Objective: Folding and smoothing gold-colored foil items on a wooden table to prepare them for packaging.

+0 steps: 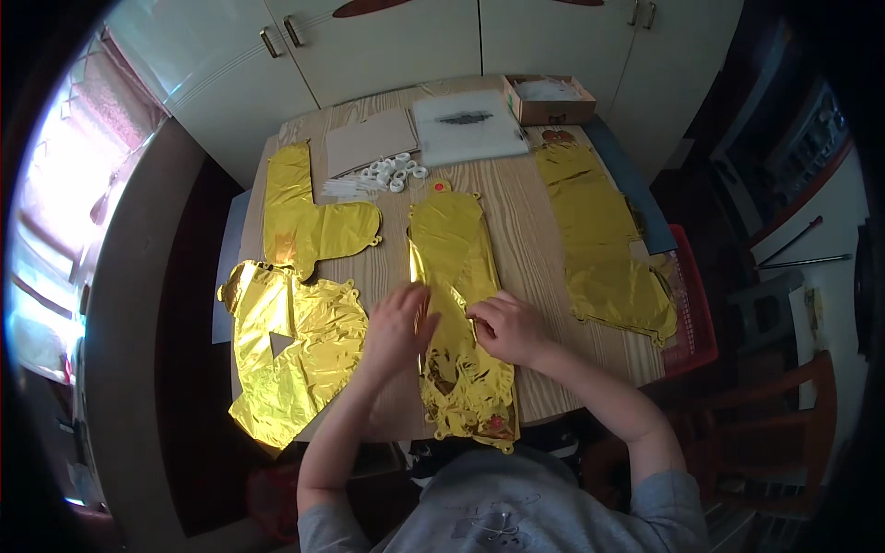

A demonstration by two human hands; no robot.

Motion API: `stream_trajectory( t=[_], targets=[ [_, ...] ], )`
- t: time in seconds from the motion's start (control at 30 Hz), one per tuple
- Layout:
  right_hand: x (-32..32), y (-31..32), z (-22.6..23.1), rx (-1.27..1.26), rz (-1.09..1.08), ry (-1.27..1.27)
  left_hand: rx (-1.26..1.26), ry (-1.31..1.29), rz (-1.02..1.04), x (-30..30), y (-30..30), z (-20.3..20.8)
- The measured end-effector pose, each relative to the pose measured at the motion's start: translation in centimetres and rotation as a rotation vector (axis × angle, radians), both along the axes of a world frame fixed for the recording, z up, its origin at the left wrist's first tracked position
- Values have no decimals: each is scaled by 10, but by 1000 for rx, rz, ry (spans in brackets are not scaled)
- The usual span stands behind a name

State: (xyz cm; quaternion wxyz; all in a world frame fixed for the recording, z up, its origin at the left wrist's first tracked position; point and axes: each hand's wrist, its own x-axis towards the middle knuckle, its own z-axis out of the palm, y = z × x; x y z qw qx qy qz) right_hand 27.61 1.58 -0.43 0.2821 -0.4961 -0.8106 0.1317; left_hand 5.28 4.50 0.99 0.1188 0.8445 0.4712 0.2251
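A flat gold foil balloon (pixel 449 241) lies lengthwise in front of me, crinkled at its near end. A small red dot marks its far tab. My left hand (pixel 398 324) rests along its left edge, thumb apart from the fingers. At the right edge my right hand (pixel 507 329) has its fingers curled in a pinch on the foil. To the left lie an L-shaped gold foil balloon (pixel 318 226) and, nearer, a crinkled gold foil balloon (pixel 318 332) with a small triangular gap. Another gold foil balloon (pixel 599 235) lies along the right side.
At the back sit white ribbon rolls (pixel 396 172), thin white sticks (pixel 348 187), a grey-beige board (pixel 371 140), a clear plastic packet (pixel 470 124) and an open cardboard box (pixel 550 101). A red basket (pixel 698 304) stands off the right edge, near a wooden chair (pixel 784 419).
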Motion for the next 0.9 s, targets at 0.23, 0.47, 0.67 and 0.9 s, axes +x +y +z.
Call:
stream_trajectory(
  t=[0.23, 0.47, 0.67, 0.9],
  targets=[
    [1, 0, -11, 29, 5, -9, -109, 195, -46, -22, 48, -23],
    [2, -1, -10, 17, 15, -20, -124, 221, -71, -23, 67, -27],
    [2, -1, -11, 32, 14, -16, -127, 303, -86, -20, 72, -22],
    [1, -2, -7, 18, 13, -8, -92, 327, -121, -20, 76, -23]
  ],
)
